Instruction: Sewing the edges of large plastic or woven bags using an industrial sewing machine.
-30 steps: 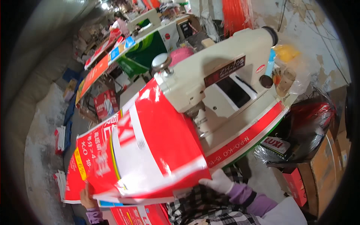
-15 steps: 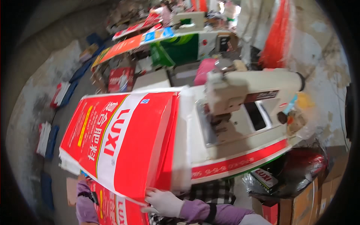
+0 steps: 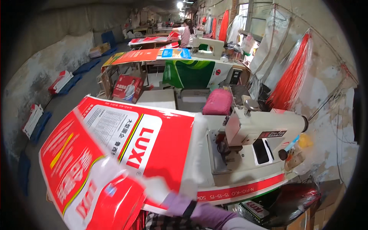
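- Fingers of the right hand (image 3: 158, 190) blur at the lifted sack (image 3: 90, 182); I cannot tell whether they grip.
- Beyond them lies another sack (image 3: 143, 140), flat.

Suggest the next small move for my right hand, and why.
Probably ease the upper bag left, off the lower bag: your right hand, though blurred, is at its near edge, and it slants across the lower one, covering part of it.
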Demonstrator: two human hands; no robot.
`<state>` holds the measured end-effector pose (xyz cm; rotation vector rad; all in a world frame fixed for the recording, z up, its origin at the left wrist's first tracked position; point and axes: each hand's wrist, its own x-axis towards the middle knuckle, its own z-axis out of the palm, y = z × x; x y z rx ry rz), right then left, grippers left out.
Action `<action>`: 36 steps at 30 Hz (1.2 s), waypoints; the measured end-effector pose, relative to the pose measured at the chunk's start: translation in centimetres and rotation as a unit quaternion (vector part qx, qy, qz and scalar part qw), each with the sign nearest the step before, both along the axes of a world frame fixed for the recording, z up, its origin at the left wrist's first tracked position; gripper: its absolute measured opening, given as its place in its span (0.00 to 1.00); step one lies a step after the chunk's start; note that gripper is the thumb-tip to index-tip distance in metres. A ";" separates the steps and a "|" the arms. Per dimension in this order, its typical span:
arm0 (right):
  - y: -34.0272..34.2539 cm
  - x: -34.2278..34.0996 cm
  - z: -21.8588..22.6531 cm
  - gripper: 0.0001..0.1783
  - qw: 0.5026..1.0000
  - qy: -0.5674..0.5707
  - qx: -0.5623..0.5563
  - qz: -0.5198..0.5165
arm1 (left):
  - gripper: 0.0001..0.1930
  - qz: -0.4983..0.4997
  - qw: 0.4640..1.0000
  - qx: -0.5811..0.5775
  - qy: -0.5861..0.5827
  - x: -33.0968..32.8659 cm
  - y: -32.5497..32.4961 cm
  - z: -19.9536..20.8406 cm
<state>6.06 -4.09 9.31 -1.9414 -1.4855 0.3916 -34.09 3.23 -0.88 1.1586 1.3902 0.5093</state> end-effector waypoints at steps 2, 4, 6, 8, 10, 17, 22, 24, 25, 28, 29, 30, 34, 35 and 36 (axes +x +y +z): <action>1.9 -7.2 -3.9 0.39 0.998 -0.039 0.029 0.040 | 0.22 -0.008 1.000 0.006 0.021 0.5 -0.4 0.3; 3.3 -12.2 -8.9 0.38 0.985 -0.010 -0.130 0.117 | 0.21 -0.033 0.999 -0.003 0.030 1.4 -0.6 0.0; 6.3 -15.3 -12.8 0.36 0.989 0.020 0.096 -0.112 | 0.20 -0.012 0.998 0.006 0.055 -1.3 -1.4 0.5; 7.5 -16.2 -14.4 0.24 0.970 0.220 0.078 -0.068 | 0.19 0.009 0.997 0.008 0.074 -4.2 -2.7 0.8; 6.2 -15.9 -15.1 0.18 0.930 0.368 0.017 -0.005 | 0.19 0.022 0.995 0.004 0.093 -7.3 -4.8 1.3; -1.2 -13.3 -30.3 0.25 0.944 0.234 -0.221 0.079 | 0.16 0.025 0.992 -0.026 0.117 -10.8 -9.1 3.3; -2.1 -12.5 -28.8 0.22 0.942 0.230 -0.232 0.077 | 0.14 -0.034 0.987 -0.003 0.159 -8.7 -8.0 3.8; -2.2 -10.6 -24.3 0.19 0.956 0.218 -0.184 0.067 | 0.14 -0.112 0.980 0.034 0.160 -5.2 -5.1 3.9; -1.2 -10.9 -23.0 0.18 0.963 0.203 -0.153 0.091 | 0.13 -0.140 0.975 0.061 0.163 -4.4 -3.8 4.2; 0.1 -11.1 -18.8 0.15 0.974 0.132 -0.060 0.173 | 0.13 -0.245 0.940 0.182 0.154 0.3 -0.5 6.1; 0.8 -12.6 -17.2 0.14 0.969 0.110 -0.023 0.222 | 0.12 -0.268 0.917 0.250 0.161 1.1 -0.1 7.7; -0.8 -12.3 -16.4 0.13 0.970 0.082 -0.009 0.229 | 0.12 -0.328 0.885 0.301 0.137 4.4 0.4 8.1; -7.3 -13.8 -15.1 0.10 0.974 0.012 0.019 0.227 | 0.13 -0.540 0.701 0.466 -0.005 20.7 -0.1 5.4; -9.2 -14.3 -16.5 0.10 0.971 0.066 0.094 0.208 | 0.10 -0.481 0.669 0.565 -0.056 25.9 -4.5 6.5; -9.7 -15.5 -17.9 0.11 0.991 0.062 0.041 0.115 | 0.19 -0.529 0.611 0.587 -0.047 30.4 -6.4 5.9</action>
